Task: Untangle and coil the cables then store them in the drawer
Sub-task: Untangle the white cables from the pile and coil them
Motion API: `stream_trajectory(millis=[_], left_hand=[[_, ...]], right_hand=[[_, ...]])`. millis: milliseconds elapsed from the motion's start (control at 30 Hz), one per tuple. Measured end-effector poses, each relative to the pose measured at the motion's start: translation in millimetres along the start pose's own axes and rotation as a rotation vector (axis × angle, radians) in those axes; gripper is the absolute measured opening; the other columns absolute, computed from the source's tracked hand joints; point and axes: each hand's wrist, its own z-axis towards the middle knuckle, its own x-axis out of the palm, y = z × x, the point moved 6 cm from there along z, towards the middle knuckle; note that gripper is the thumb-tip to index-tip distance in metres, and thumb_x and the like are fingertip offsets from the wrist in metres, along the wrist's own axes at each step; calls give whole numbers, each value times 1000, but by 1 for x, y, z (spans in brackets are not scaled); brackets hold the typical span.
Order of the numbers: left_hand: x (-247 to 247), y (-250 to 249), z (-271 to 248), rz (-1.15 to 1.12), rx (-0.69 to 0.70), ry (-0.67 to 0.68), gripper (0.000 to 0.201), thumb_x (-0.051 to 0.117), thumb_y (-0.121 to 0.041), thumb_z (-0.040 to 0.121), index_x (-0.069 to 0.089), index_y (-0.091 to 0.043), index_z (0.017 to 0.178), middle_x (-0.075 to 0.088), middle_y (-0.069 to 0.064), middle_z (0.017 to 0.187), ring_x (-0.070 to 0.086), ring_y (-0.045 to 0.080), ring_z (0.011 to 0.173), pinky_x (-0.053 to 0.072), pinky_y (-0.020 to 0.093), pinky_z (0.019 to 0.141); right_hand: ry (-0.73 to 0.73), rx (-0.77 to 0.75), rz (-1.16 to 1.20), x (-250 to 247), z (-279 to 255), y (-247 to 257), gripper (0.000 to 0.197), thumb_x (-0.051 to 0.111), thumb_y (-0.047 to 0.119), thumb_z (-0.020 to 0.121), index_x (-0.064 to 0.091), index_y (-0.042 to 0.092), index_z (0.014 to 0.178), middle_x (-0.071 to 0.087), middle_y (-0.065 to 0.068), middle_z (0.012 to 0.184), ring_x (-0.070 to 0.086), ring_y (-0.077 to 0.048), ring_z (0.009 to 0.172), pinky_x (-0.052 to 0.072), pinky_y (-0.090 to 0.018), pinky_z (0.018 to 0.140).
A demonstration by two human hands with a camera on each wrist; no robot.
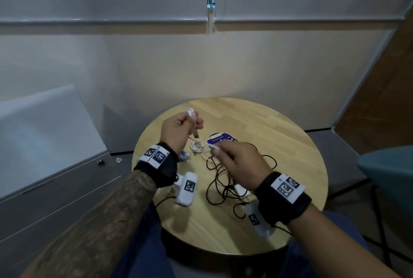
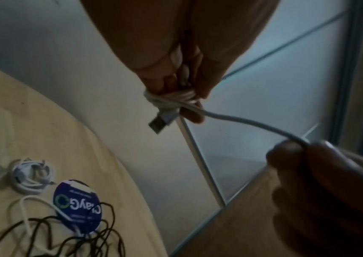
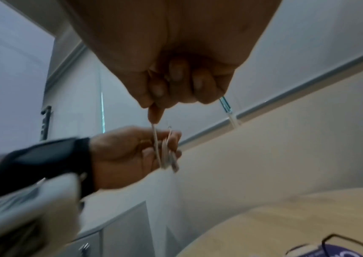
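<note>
My left hand (image 1: 178, 129) is raised over the round wooden table (image 1: 290, 143) and grips a small coil of white USB cable (image 2: 171, 99), whose metal plug (image 2: 158, 124) hangs below the fingers. My right hand (image 1: 237, 159) pinches the free run of that white cable (image 2: 253, 124) a short way to the right, and the same strand (image 3: 155, 139) leads to the coil in the right wrist view. A tangled black cable (image 1: 220, 179) lies on the table under the right hand. A coiled white cable (image 1: 196, 146) lies between the hands.
A round purple disc (image 1: 220, 139) lies on the table behind the right hand, and a blue item (image 1: 184, 156) lies near the left wrist. A white charger block (image 1: 241, 189) sits in the black tangle. A grey drawer cabinet (image 1: 55, 166) stands at the left, a teal chair (image 1: 388, 166) at the right.
</note>
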Motion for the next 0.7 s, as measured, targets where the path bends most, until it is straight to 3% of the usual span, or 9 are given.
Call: stream_trajectory(millis=[67, 133, 233, 300, 367, 433, 533, 600, 700], left_hand=[[14, 3, -10, 85, -48, 179, 18, 52, -7, 97, 68, -2, 92, 70, 7, 76, 63, 19, 67, 51, 37, 71], [33, 2, -22, 121, -91, 364, 23, 48, -14, 100, 65, -2, 92, 65, 8, 71, 59, 19, 62, 49, 33, 63], [55, -4, -27, 148, -101, 521, 29, 41, -19, 103, 59, -7, 83, 58, 4, 63, 51, 15, 55, 45, 24, 53], [61, -6, -22, 64, -158, 532, 36, 36, -20, 104, 53, -10, 74, 53, 1, 58, 46, 16, 52, 43, 24, 54], [66, -6, -17, -109, -256, 552, 40, 32, -23, 104, 46, -11, 69, 48, 2, 54, 38, 20, 54, 44, 25, 54], [67, 0, -12, -272, -346, 528, 42, 31, -27, 104, 42, -11, 67, 44, 3, 53, 34, 20, 52, 44, 25, 52], [61, 18, -3, -411, -464, 499, 41, 36, -34, 103, 45, -12, 69, 45, 1, 54, 35, 11, 44, 41, 24, 52], [58, 33, -2, -413, -529, 499, 42, 40, -38, 101, 51, -12, 69, 49, 1, 56, 39, 8, 42, 42, 24, 52], [54, 55, -2, -350, -554, 471, 43, 40, -35, 101, 56, -7, 72, 57, 5, 57, 49, 11, 43, 49, 25, 52]], right_hand=[[-141, 24, -43, -21, 9, -7, 25, 45, 43, 99, 61, 25, 95, 62, 11, 74, 57, -15, 72, 50, -37, 67], [-239, 46, -66, -39, 19, -16, 25, 45, 43, 97, 63, 26, 98, 67, 8, 80, 60, -18, 76, 51, -37, 69], [-289, 96, -59, -51, 33, -28, 18, 50, 39, 97, 64, 29, 98, 64, 7, 73, 58, -17, 70, 51, -37, 67], [-264, 134, 35, -43, 42, -40, 18, 49, 39, 98, 64, 30, 100, 66, 7, 76, 61, -16, 74, 52, -38, 71], [-212, 149, 165, -29, 49, -47, 21, 49, 35, 98, 68, 26, 102, 72, 7, 90, 65, -16, 87, 53, -40, 83], [-127, 192, 322, -11, 52, -54, 23, 50, 29, 100, 70, 17, 100, 72, -3, 94, 64, -15, 89, 51, -38, 87], [-60, 248, 502, 7, 47, -63, 34, 53, 41, 94, 68, 10, 93, 68, -21, 92, 57, -17, 79, 46, -36, 77], [-21, 260, 524, 13, 44, -71, 33, 59, 44, 91, 68, 12, 89, 68, -21, 87, 55, -15, 75, 46, -37, 73], [49, 277, 516, 24, 43, -86, 23, 63, 35, 93, 67, 15, 83, 63, -11, 74, 51, -8, 69, 40, -32, 69]])
